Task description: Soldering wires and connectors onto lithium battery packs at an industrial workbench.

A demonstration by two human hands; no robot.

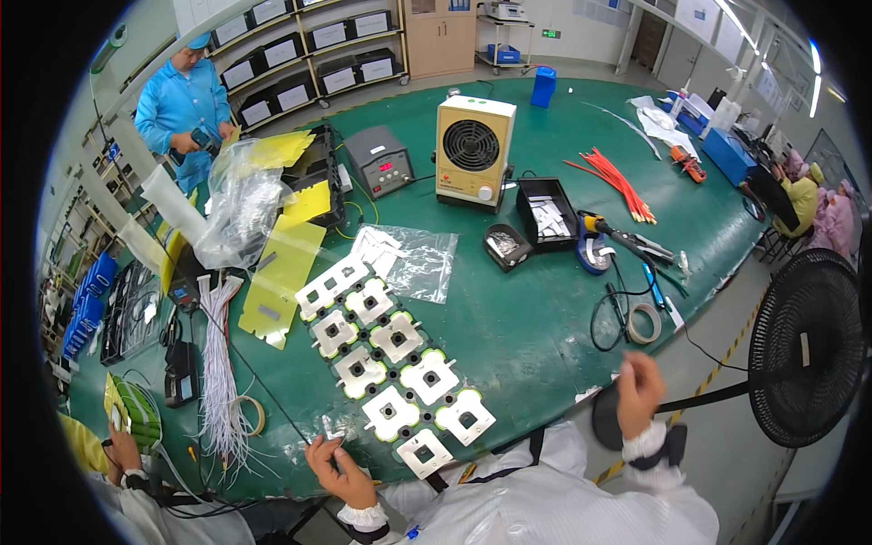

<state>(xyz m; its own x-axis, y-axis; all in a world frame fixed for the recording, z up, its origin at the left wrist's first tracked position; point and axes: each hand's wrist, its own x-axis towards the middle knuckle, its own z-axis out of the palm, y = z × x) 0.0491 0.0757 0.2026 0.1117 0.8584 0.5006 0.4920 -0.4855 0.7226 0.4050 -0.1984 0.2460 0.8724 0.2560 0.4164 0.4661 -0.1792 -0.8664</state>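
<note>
A row of joined white square plates with center openings, set on a pack of round cells with green rims (397, 336), lies on the green table before me. My left hand (343, 474) is at the table's front edge, left of the pack's near end. Its fingers are bent and apart, beside a small clear plastic piece (334, 427). A thin dark cable (263, 383) runs up to those fingertips; I cannot tell whether they touch it. Raised over the front edge at the right, my right hand (639, 397) has its fingers curled together, and what they hold, if anything, is hidden.
An ionizing fan (473, 150), a soldering station (378, 161) and a black parts box (547, 214) stand beyond the pack. White wires (221, 363) lie left; tape (644, 323) lies right. A black floor fan (807, 350) is beside the table. Co-workers are at the left.
</note>
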